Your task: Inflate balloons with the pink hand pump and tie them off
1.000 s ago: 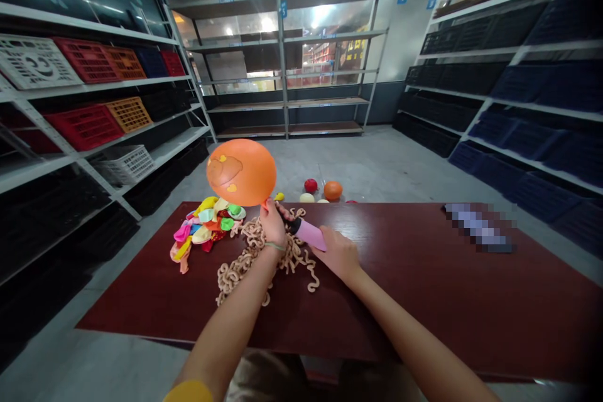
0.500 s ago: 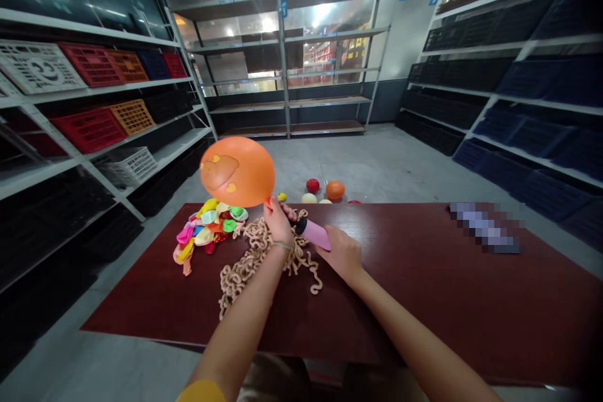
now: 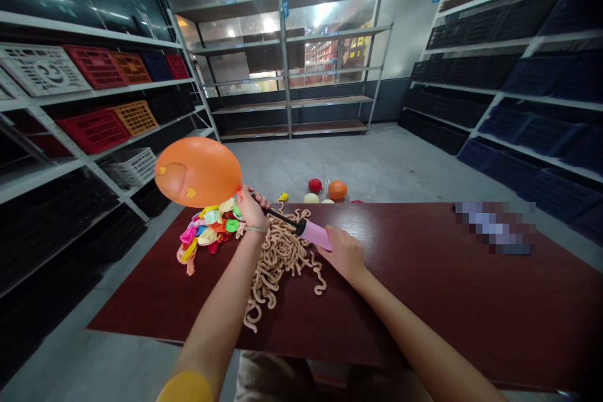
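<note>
the orange balloon (image 3: 207, 166) is inflated and held above the far left part of the table (image 3: 424, 308). its neck is at the left hand (image 3: 254, 210), which is closed around it; the fingers conceal the joint between neck and nozzle. a printed figure on the balloon's left side is hard to make out.

the hand pump (image 3: 316, 236) is held at a tilt over the middle of the table. its black rod (image 3: 281, 218) extends from the pink barrel toward the left hand, where its far end is covered. the right hand (image 3: 346, 255) grips the near right end of the barrel; its finger undersides are hidden.

below the rod, a pile of tan curled strands (image 3: 277, 257) is partly masked by the left forearm. a heap of uninflated balloons (image 3: 211, 226) lies to the left, its far edge overlapped by the orange balloon.

on the far right of the table, a flat object (image 3: 492, 227) is pixelated and cannot be identified. beyond the far table edge, a red ball-like item (image 3: 315, 185) and a larger orange one (image 3: 337, 189) are visible; pale items (image 3: 311, 198) beside them are cut off by the edge.
</note>
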`<state>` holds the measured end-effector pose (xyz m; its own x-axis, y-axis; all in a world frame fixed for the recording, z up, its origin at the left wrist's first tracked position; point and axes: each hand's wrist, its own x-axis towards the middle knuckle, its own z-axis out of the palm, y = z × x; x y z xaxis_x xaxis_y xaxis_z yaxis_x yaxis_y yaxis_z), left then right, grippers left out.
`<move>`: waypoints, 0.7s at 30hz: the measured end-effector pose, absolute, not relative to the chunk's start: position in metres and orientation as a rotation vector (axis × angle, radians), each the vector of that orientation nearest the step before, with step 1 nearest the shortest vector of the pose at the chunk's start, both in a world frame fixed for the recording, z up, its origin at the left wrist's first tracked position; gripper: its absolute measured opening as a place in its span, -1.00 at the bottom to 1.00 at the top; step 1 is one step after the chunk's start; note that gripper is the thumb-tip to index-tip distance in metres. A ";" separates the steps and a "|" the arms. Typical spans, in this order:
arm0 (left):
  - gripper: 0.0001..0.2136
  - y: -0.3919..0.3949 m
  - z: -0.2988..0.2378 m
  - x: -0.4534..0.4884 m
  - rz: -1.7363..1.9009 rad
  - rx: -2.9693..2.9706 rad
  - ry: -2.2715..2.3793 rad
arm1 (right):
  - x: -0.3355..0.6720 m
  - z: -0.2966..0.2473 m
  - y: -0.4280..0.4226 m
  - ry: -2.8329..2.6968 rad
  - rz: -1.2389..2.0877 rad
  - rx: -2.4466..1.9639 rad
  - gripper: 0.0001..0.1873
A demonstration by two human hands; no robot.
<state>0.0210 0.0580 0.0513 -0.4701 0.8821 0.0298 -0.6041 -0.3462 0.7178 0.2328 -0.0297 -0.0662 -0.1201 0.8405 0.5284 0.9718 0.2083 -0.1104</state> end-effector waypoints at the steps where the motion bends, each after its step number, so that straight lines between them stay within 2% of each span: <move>1: -0.78 0.054 0.045 0.033 1.933 0.515 0.792 | 0.234 -0.067 -0.029 -1.998 -0.369 -1.690 -0.63; 8: -0.75 0.029 0.009 0.089 1.769 0.567 0.718 | 0.236 -0.065 -0.035 -2.001 -0.365 -1.660 -0.63; 16: -0.70 0.054 0.049 0.011 1.919 0.567 0.792 | 0.231 -0.066 -0.033 -2.042 -0.313 -1.624 -0.62; 21: -0.63 0.051 0.045 0.031 1.992 0.476 0.792 | 0.234 -0.067 -0.029 -1.992 -0.400 -1.690 -0.62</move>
<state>0.0307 0.0512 0.0450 -0.5104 0.8597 0.0191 -0.6119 -0.3786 0.6945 0.2339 -0.0288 -0.0672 -0.1099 0.8328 0.5426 0.9776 0.1890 -0.0922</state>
